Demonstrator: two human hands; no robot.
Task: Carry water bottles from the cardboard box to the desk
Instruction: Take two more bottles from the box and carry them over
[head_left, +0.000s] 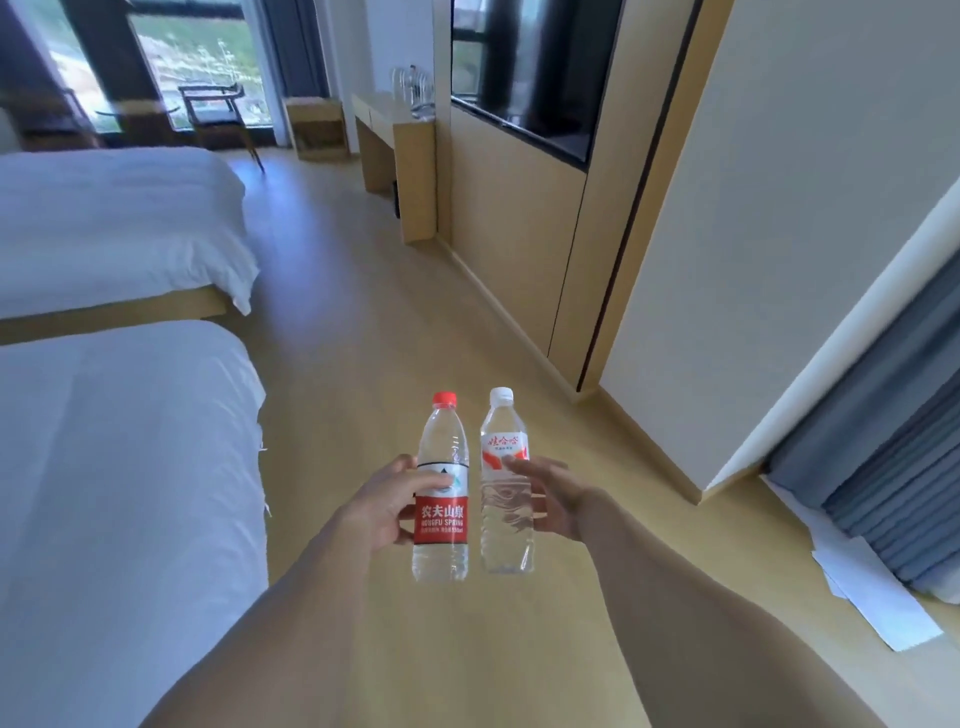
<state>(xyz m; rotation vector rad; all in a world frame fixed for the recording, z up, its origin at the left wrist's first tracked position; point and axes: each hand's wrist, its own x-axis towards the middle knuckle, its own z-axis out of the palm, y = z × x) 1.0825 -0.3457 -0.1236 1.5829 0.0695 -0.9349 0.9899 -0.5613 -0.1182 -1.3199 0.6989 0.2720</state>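
**Two bottles held in mid-carry, worktop not yet reached**

Nearest the camera, two bare forearms are stretched forward over the wooden floor (395, 322). A red-capped bottle (441, 493) with a red label is held upright in the left hand (382, 506), the grip curled round its middle. A white-capped bottle (506, 488) is held upright in the right hand (553, 499); that grip is wrapped round the body too, though more loosely. The bottles are just beside each other, apart, and both are carried in the air with nothing beneath them but the floor.

To the left, two beds (119, 467) with white covers are seen along the aisle. On the right, white papers (872, 587) lie on the floor by a grey curtain.

Farther ahead, against the right-hand wall, the worktop (382, 111) is seen well apart from the hands; glassware, blurred, stands near its far edge. Beyond it a chair and windows are visible.

The cardboard box is not in view. The pick-up is judged done for these two bottles; the walk down the aisle and the setting-down on the worktop are left.
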